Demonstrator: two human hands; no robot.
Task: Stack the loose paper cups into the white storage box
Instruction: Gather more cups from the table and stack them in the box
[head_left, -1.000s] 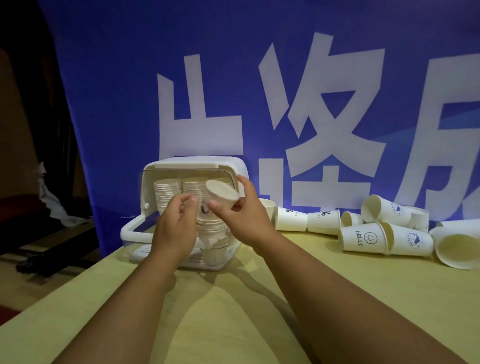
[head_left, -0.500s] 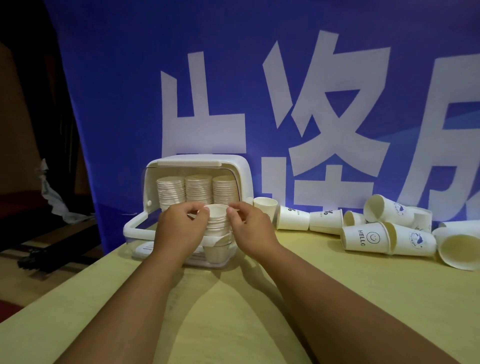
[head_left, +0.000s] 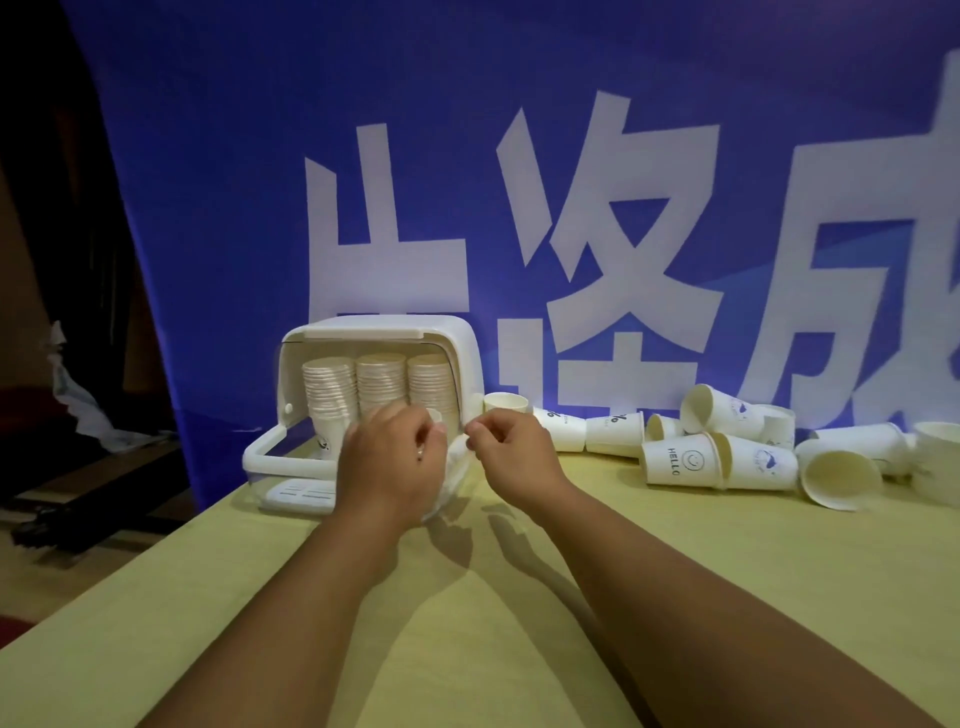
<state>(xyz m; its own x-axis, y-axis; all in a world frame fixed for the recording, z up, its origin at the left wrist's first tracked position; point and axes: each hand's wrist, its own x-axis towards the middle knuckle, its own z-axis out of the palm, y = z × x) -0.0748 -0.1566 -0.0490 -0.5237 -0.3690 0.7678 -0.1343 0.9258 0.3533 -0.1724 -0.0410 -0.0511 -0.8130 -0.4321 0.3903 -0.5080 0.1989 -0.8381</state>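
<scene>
The white storage box stands at the table's far left, its clear front swung down. Three tall cup stacks fill its back. My left hand curls round a front stack of cups, and only a bit of rim shows past its fingers. To the right, level with the box's right edge, my right hand has curled fingers with nothing visible in them. Several loose paper cups lie on the table to the right, among them a HELLO cup on its side and one upright cup.
The yellow table runs toward me, its left edge slanting down to a dark floor. A blue banner with large white characters hangs right behind the box and cups. The box's handle sticks out to the left.
A second ago my right hand carried a cup to the front stack. Both hands then set it on top. Now the hands are lower and my right hand has come off to the right.
</scene>
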